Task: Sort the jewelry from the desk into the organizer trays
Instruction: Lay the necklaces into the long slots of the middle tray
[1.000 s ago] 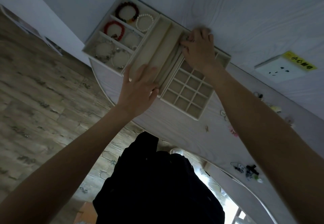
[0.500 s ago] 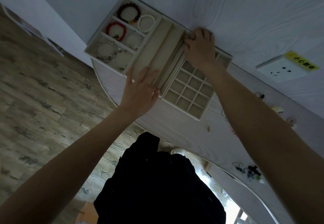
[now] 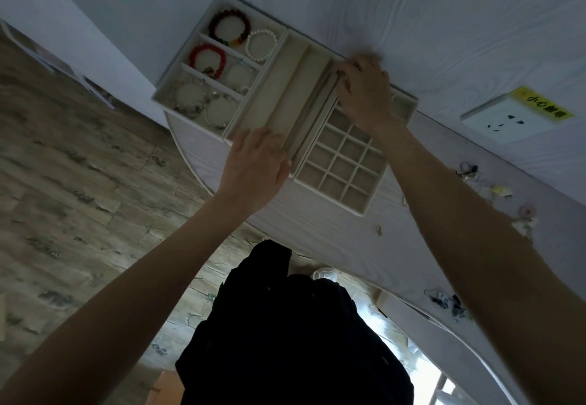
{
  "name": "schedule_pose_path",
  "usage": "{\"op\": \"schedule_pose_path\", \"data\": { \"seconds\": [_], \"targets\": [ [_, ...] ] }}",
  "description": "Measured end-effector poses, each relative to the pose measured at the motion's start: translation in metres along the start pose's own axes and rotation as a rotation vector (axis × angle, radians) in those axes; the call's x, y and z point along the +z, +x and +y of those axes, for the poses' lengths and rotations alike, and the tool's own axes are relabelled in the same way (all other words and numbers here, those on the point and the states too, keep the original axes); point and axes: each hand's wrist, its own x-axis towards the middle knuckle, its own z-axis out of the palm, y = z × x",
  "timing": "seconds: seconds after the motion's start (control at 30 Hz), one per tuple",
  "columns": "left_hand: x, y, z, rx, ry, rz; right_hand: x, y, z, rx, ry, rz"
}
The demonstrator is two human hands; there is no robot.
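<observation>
Since the earlier frame your left hand (image 3: 253,166) has slid nearer the slot tray (image 3: 279,97), fingers spread flat to steady it, while your right hand (image 3: 364,90), fingers curled, seemingly pinches a chain into the slot beneath; loose jewelry (image 3: 494,190) waits right of it.
</observation>
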Motion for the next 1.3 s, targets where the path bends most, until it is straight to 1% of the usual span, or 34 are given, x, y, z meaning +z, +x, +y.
{"op": "schedule_pose_path", "data": {
  "seconds": [0.1,0.17,0.23,0.3,0.33,0.4,0.43,0.5,0.53,0.57,0.6,0.63,0.7,0.77,0.83,0.9,0.97,1.0,1.07,1.2,1.23,1.3],
  "targets": [
    [-0.011,0.002,0.003,0.008,-0.144,0.142,-0.014,-0.022,-0.004,0.008,0.206,0.097],
    [-0.019,0.003,0.009,-0.013,-0.226,0.254,-0.031,-0.043,-0.011,0.026,0.315,0.193],
    [-0.026,0.006,0.02,-0.04,-0.3,0.351,-0.05,-0.072,-0.015,0.087,0.363,0.31],
    [-0.028,0.011,0.039,-0.029,-0.393,0.394,-0.066,-0.11,-0.012,0.19,0.358,0.374],
    [-0.028,0.014,0.055,-0.003,-0.445,0.389,-0.074,-0.134,-0.006,0.241,0.347,0.4],
    [-0.026,0.02,0.084,0.052,-0.538,0.329,-0.08,-0.179,0.006,0.333,0.331,0.424],
    [-0.022,0.023,0.101,0.093,-0.579,0.262,-0.081,-0.201,0.014,0.388,0.312,0.425],
    [-0.01,0.03,0.129,0.176,-0.603,0.036,-0.077,-0.24,0.03,0.496,0.257,0.382],
    [0.0,0.034,0.146,0.23,-0.594,-0.127,-0.076,-0.262,0.042,0.555,0.213,0.35],
    [0.009,0.039,0.161,0.279,-0.539,-0.284,-0.075,-0.28,0.051,0.589,0.166,0.323],
    [0.016,0.042,0.169,0.299,-0.449,-0.409,-0.071,-0.293,0.058,0.599,0.121,0.291],
    [0.027,0.045,0.19,0.33,-0.366,-0.484,-0.072,-0.312,0.071,0.624,0.074,0.271],
    [0.042,0.048,0.215,0.344,-0.317,-0.512,-0.072,-0.337,0.089,0.675,0.03,0.196],
    [0.053,0.052,0.232,0.359,-0.317,-0.472,-0.07,-0.35,0.106,0.711,0.05,0.111],
    [0.064,0.057,0.244,0.445,-0.269,-0.389,-0.068,-0.357,0.123,0.682,0.091,0.06],
    [0.072,0.06,0.257,0.561,-0.228,-0.313,-0.066,-0.36,0.139,0.624,0.091,0.065],
    [0.077,0.065,0.271,0.605,-0.199,-0.277,-0.069,-0.357,0.149,0.62,0.035,0.108],
    [0.079,0.069,0.278,0.593,-0.188,-0.274,-0.072,-0.354,0.153,0.624,-0.002,0.134],
    [0.084,0.079,0.291,0.512,-0.213,-0.271,-0.077,-0.347,0.161,0.615,-0.057,0.147],
    [0.091,0.1,0.31,0.245,-0.358,-0.234,-0.084,-0.322,0.186,0.591,-0.029,0.194],
    [0.094,0.105,0.311,0.216,-0.347,-0.248,-0.085,-0.311,0.192,0.594,-0.004,0.206],
    [0.098,0.112,0.311,0.212,-0.292,-0.317,-0.086,-0.289,0.204,0.611,0.021,0.185]
  ]
}}
